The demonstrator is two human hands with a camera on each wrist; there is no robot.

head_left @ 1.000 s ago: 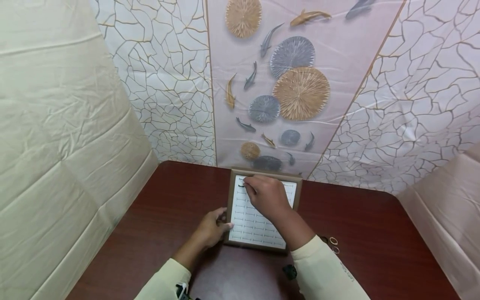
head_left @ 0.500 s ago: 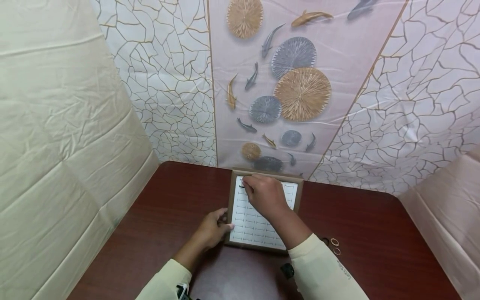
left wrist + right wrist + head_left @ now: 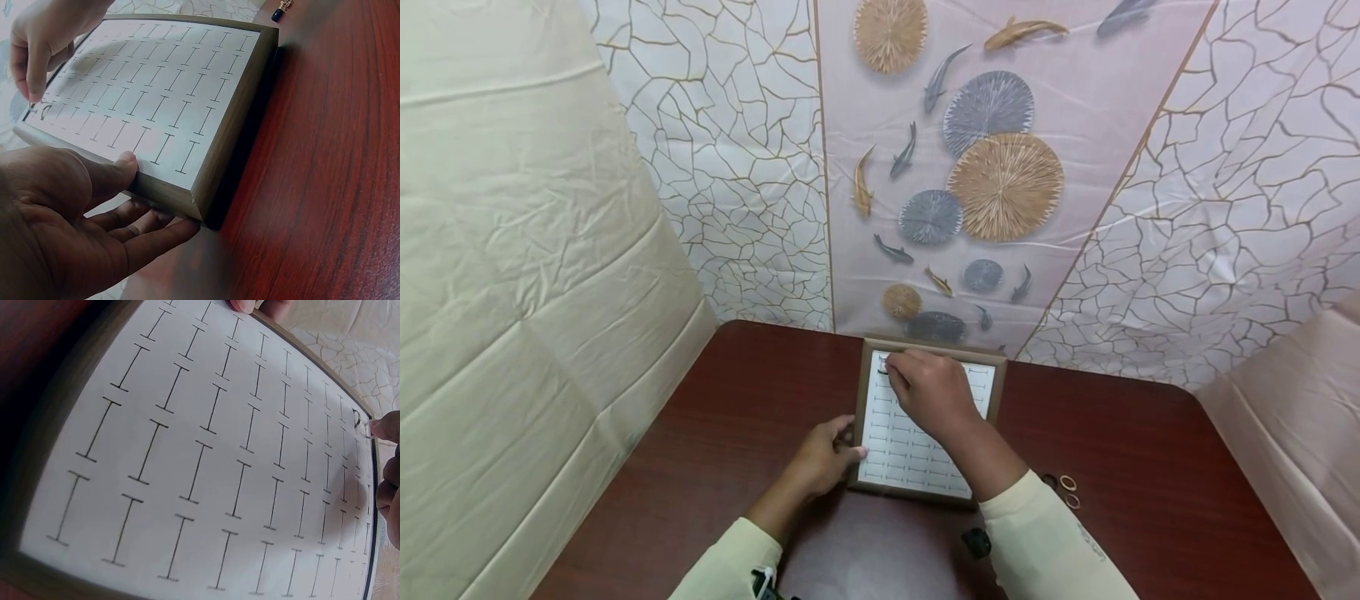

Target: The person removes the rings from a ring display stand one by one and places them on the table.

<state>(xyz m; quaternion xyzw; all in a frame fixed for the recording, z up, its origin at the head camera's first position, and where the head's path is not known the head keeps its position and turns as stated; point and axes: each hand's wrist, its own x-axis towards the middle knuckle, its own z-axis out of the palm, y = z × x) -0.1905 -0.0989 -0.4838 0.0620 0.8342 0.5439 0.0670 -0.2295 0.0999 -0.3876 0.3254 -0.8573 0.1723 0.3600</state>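
Observation:
A wooden-framed board (image 3: 940, 347) with a white sheet bearing rows of I-shaped line marks lies tilted on the table. My left hand (image 3: 823, 457) grips its left edge, the thumb on the front face and the fingers underneath, as the left wrist view shows. At the far left corner, my right hand (image 3: 928, 387) pinches a small pale ring (image 3: 368, 429) against the sheet. Beside those fingertips a dark ring (image 3: 357, 417) stands partly out of the sheet. The pinched ring is mostly hidden by the fingers.
Right of the board, near my right sleeve, lie a gold ring (image 3: 1068, 482), a silver ring (image 3: 1072, 502) and a dark ring (image 3: 1049, 481). The dark red table (image 3: 1150, 467) meets patterned cloth walls (image 3: 760, 250) at its back and sides.
Both hands and the board stay nearly in place. The right fingertips shift only very slightly at the far left corner.

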